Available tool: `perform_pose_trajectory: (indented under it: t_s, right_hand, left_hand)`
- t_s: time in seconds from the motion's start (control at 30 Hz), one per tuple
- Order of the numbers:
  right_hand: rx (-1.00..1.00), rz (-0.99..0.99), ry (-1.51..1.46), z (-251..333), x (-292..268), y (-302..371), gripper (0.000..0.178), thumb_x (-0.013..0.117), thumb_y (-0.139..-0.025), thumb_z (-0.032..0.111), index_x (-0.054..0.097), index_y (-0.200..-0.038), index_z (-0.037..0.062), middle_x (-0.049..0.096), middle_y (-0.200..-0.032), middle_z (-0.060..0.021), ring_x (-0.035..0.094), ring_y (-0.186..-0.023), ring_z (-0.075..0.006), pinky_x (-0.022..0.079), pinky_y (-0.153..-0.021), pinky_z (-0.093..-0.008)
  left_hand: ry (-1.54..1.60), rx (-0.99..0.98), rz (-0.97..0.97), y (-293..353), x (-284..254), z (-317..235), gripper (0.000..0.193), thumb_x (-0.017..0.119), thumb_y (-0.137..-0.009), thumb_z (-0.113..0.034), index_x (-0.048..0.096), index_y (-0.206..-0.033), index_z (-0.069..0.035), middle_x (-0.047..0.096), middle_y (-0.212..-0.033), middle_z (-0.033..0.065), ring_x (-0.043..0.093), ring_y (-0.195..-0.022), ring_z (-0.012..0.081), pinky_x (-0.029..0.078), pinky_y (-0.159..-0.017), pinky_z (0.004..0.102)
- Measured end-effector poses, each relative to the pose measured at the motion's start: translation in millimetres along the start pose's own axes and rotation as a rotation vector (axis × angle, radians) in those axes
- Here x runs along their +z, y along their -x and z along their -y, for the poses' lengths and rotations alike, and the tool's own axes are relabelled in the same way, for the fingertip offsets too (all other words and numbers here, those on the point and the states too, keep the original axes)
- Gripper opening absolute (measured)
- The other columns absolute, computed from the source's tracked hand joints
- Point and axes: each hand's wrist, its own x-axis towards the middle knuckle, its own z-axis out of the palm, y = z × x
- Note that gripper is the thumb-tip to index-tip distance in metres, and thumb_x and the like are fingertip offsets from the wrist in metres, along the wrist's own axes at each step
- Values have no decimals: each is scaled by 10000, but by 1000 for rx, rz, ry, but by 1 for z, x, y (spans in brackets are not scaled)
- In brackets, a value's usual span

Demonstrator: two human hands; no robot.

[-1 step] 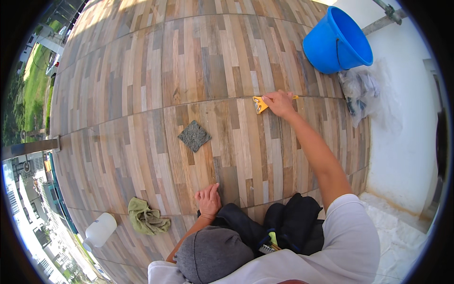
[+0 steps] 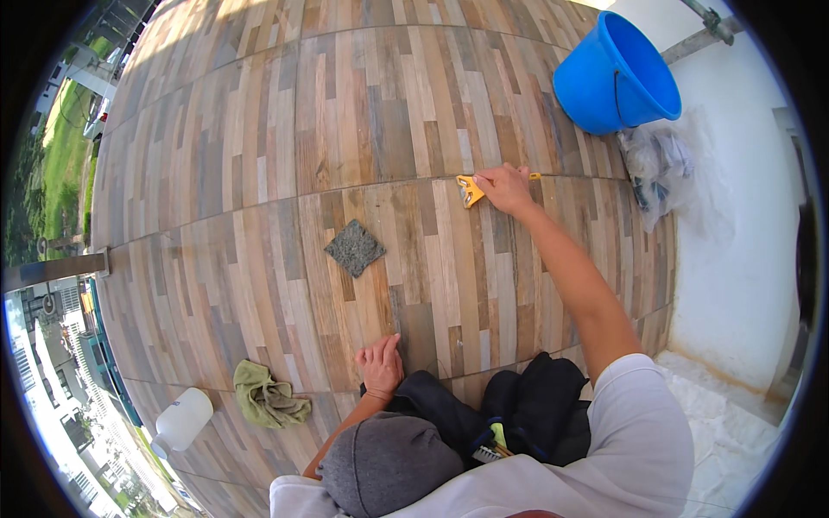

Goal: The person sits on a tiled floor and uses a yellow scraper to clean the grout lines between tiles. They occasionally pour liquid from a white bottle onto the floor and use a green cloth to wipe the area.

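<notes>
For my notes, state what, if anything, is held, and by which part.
The right hand holds the yellow scraper by its handle; the left hand holds nothing.

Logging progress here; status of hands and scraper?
Right hand gripping yellow scraper at tile joint. Left hand on tiled floor. Grey scouring pad left of scraper.

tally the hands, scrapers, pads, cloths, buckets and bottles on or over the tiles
Hands: 2, left hand and right hand
Yellow scraper: 1
Grey pad: 1
Green cloth: 1
Blue bucket: 1
White bottle: 1
Total: 7
</notes>
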Motion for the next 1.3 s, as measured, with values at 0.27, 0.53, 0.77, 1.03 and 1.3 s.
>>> perform_pose_trajectory:
  t_s: [0.27,0.53,0.77,1.03,1.3]
  right_hand:
    - [-37,-76,27,-4,-6,-3,193,505,-818,310,678,-820,225,616,-719,-17,530,-777,-179,259,-748,-370]
    - [-11,6,7,7,-7,-13,201,504,-814,308,676,-788,207,615,-713,-29,537,-770,-187,257,-754,-369]
    - [-39,21,43,27,8,-16,213,507,-812,316,673,-756,195,619,-712,-19,540,-776,-180,252,-743,-366]
    - [41,36,-13,13,-3,-11,210,522,-819,317,680,-820,179,630,-737,-20,529,-766,-176,244,-768,-359]
    - [19,-2,30,4,-6,-11,185,517,-817,306,680,-819,218,631,-731,1,538,-774,-174,256,-756,-373]
  left_hand:
    - [-16,5,-10,-6,3,2,425,566,-718,-83,516,-1135,-147,526,-1031,21,469,-918,181,262,-874,366]
    - [-17,-8,-21,-4,2,4,432,570,-713,-85,519,-1137,-151,524,-1030,20,469,-915,181,266,-873,366]
    - [15,8,-32,-7,3,2,447,569,-698,-62,520,-1134,-148,524,-1033,20,469,-910,181,267,-867,360]
    - [15,6,-22,-8,3,1,456,571,-690,-62,514,-1135,-145,525,-1037,15,472,-915,184,268,-866,364]
    - [-1,3,-27,-7,1,4,429,567,-711,-75,515,-1132,-144,528,-1036,18,473,-919,183,270,-868,366]
